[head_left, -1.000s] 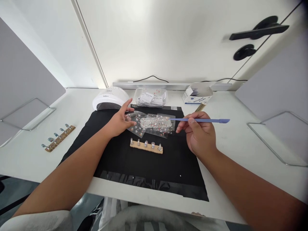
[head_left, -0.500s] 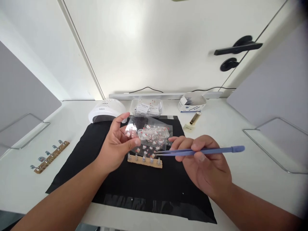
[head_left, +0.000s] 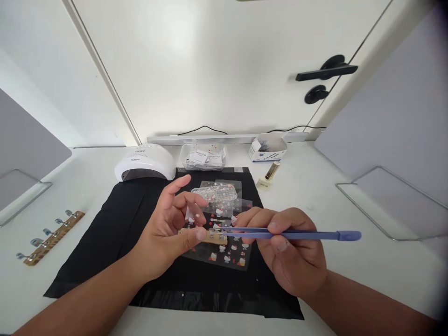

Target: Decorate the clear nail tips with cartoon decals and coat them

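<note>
My left hand [head_left: 168,233] holds a clear sticker sheet [head_left: 224,254] with small red and white figures, pinched between thumb and fingers above the black mat [head_left: 115,224]. My right hand [head_left: 290,252] grips blue tweezers [head_left: 297,234] whose tips point left onto the sheet near my left thumb. A wooden strip with clear nail tips [head_left: 217,235] lies under the sheet, mostly hidden. More sticker sheets [head_left: 219,192] lie further back on the mat.
A white nail lamp [head_left: 145,162] stands at the back left, a clear box of pads [head_left: 203,157] and a small carton [head_left: 268,149] behind the mat. A polish bottle [head_left: 268,176] lies right of the mat. Another nail strip [head_left: 49,237] rests at the left.
My left hand lifted one sticker sheet off the pile and brought it nearer. My right hand swung the tweezers down and left onto the sheet. The view shifted right.
</note>
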### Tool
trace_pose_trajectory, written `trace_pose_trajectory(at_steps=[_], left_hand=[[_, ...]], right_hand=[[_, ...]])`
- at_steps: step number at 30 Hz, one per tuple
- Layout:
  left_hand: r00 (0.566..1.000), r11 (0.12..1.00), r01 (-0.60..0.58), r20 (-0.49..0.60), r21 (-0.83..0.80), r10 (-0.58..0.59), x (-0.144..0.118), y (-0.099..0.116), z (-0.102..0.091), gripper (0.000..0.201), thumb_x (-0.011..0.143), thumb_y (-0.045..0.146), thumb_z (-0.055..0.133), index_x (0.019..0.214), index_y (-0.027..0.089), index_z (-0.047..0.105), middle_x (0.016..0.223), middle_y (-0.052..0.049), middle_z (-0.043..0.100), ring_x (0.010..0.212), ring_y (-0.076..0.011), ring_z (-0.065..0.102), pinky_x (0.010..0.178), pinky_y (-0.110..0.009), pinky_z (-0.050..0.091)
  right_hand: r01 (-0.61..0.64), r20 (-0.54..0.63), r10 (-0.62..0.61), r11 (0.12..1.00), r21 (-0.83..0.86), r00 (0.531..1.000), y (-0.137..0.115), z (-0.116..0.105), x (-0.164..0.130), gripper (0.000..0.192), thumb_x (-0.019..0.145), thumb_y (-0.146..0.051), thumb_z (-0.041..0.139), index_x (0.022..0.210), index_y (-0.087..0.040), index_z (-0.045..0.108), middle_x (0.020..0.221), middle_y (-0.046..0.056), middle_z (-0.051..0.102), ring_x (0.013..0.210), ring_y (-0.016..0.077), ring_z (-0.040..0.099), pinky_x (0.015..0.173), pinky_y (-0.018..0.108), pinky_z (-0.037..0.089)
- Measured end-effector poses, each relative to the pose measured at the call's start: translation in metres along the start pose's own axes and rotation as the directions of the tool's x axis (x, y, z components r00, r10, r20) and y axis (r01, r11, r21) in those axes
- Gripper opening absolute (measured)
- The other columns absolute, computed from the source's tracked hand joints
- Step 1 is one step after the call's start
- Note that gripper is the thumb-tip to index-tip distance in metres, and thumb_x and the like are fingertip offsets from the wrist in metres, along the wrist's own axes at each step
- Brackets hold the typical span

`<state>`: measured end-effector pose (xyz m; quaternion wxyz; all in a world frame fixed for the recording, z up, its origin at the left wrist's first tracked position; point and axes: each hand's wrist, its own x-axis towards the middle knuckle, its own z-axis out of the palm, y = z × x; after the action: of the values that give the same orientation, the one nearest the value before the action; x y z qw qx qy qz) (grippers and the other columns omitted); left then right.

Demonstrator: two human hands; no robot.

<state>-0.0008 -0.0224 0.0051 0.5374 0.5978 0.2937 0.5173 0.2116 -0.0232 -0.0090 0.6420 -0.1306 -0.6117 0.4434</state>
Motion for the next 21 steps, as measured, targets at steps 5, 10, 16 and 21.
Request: trace_pose_trajectory(at_steps=[5, 10, 16, 21], left_hand=[[0.998, 0.982, -0.027, 0.055, 0.189, 0.017, 0.000, 0.003, -0.006, 0.031, 0.085, 0.013, 0.070, 0.111, 0.029, 0.066, 0.099, -0.001, 0.061, 0.084, -0.0104, 0.058, 0.059, -0.013, 0.053], [0.996, 0.948, -0.032, 0.094, 0.317, 0.002, 0.002, 0.009, -0.004, 0.019, 0.082, 0.012, 0.074, 0.095, 0.024, 0.071, 0.086, 0.002, 0.063, 0.080, -0.0085, 0.059, 0.071, -0.017, 0.051], [0.980, 0.984, -0.005, 0.195, 0.181, -0.031, 0.006, 0.009, -0.015, 0.027, 0.085, 0.011, 0.069, 0.109, 0.023, 0.068, 0.089, 0.000, 0.065, 0.080, -0.0081, 0.058, 0.073, -0.017, 0.051], [0.971, 0.996, -0.012, 0.238, 0.089, -0.010, 0.005, 0.007, -0.020, 0.040, 0.082, 0.008, 0.072, 0.117, 0.024, 0.063, 0.093, -0.001, 0.063, 0.083, -0.0095, 0.058, 0.074, -0.018, 0.053]], right_hand=[[0.014, 0.089, -0.018, 0.999, 0.040, 0.996, 0.002, -0.004, 0.001, 0.017, 0.096, -0.019, 0.051, 0.106, -0.027, 0.062, 0.080, 0.003, 0.071, 0.073, 0.0186, 0.065, 0.071, 0.041, 0.057], [0.012, 0.182, -0.018, 0.999, 0.032, 0.983, 0.003, -0.008, 0.000, 0.019, 0.095, -0.018, 0.052, 0.109, -0.025, 0.062, 0.083, 0.004, 0.070, 0.072, 0.0190, 0.064, 0.066, 0.041, 0.056], [0.001, 0.075, -0.006, 0.999, 0.054, 0.997, 0.003, -0.007, 0.000, 0.016, 0.095, -0.019, 0.054, 0.104, -0.025, 0.064, 0.080, 0.003, 0.072, 0.073, 0.0183, 0.067, 0.070, 0.040, 0.057], [-0.031, -0.059, 0.033, 0.999, 0.039, 0.998, 0.003, -0.009, 0.003, 0.012, 0.094, -0.021, 0.056, 0.099, -0.026, 0.066, 0.078, 0.001, 0.075, 0.077, 0.0176, 0.070, 0.082, 0.039, 0.056]])
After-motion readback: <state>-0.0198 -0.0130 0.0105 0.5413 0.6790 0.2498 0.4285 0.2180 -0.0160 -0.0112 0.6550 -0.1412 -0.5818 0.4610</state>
